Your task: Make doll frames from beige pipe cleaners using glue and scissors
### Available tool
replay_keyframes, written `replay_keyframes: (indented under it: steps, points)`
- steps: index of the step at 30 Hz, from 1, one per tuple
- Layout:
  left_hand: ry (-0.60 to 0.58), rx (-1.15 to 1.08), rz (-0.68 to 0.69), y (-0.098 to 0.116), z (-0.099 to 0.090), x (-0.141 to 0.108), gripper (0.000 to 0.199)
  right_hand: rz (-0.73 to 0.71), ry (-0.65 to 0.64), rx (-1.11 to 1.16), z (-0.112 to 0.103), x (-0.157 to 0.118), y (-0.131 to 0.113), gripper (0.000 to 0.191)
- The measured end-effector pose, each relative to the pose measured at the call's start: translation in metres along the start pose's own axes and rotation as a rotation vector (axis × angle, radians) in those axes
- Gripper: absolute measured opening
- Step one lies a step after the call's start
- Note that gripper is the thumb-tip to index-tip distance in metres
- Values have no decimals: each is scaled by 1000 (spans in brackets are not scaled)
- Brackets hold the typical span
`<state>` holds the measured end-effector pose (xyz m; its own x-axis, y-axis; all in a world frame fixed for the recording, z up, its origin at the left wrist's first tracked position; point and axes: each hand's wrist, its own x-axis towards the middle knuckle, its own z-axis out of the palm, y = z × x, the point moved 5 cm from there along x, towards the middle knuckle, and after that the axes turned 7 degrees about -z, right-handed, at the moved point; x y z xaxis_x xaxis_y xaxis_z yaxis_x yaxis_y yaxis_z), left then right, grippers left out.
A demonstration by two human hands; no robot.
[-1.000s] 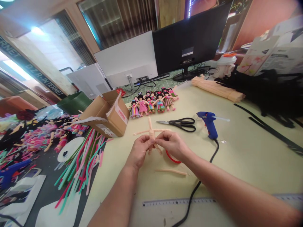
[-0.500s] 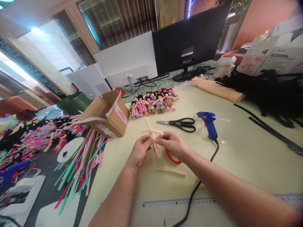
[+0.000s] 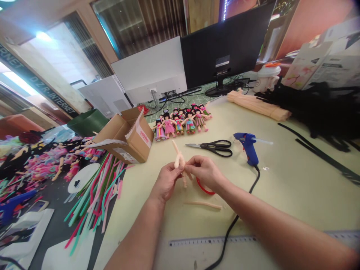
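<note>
A small peach figure of bent fuzzy stems (image 3: 180, 159) is held upright between my two hands at the middle of the table. My left hand (image 3: 168, 180) pinches its lower left side. From the right, the fingertips of my right hand (image 3: 204, 170) grip it at the same height. Just under my right hand lies a red ring-shaped object (image 3: 205, 188), partly covered. A loose peach stem (image 3: 204, 204) rests nearer to me. Black-handled scissors (image 3: 215, 147) lie beyond my hands, and a blue glue gun (image 3: 249, 148) is to their right.
Several small dolls (image 3: 180, 122) stand behind, beside an open cardboard box (image 3: 129, 138). Coloured stems (image 3: 95, 195) and a doll pile lie left. A ruler (image 3: 210, 240) and black cable (image 3: 232, 225) are near me; black stems (image 3: 317, 112) lie right.
The figure's side pieces, spread outward before, are now bent in close to its body, and its lower ends have shifted apart. Both hands stay nearly in place.
</note>
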<state>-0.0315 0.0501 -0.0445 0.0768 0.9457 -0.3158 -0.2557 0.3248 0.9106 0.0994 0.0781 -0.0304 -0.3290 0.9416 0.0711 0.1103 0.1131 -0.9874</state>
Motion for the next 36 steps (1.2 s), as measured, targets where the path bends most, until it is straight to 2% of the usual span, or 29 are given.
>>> replay_keyframes:
  steps: [7, 20, 26, 33, 36]
  points:
    - [-7, -21, -29, 3, 1, -1, 36, 3, -8, 60, -3, 1, -5, 16]
    - [-48, -14, 17, 4, 2, -1, 30, -3, 11, 44, -4, 1, -6, 14]
    - [-34, 37, 60, 3, -1, 2, 29, -24, 7, -2, -4, 2, -4, 15]
    - [-15, 10, 24, 5, -2, 1, 26, -34, -10, 37, -3, 2, -8, 18]
    - [16, -25, 13, 6, -5, 2, 27, -45, 20, 30, -8, 3, -9, 21]
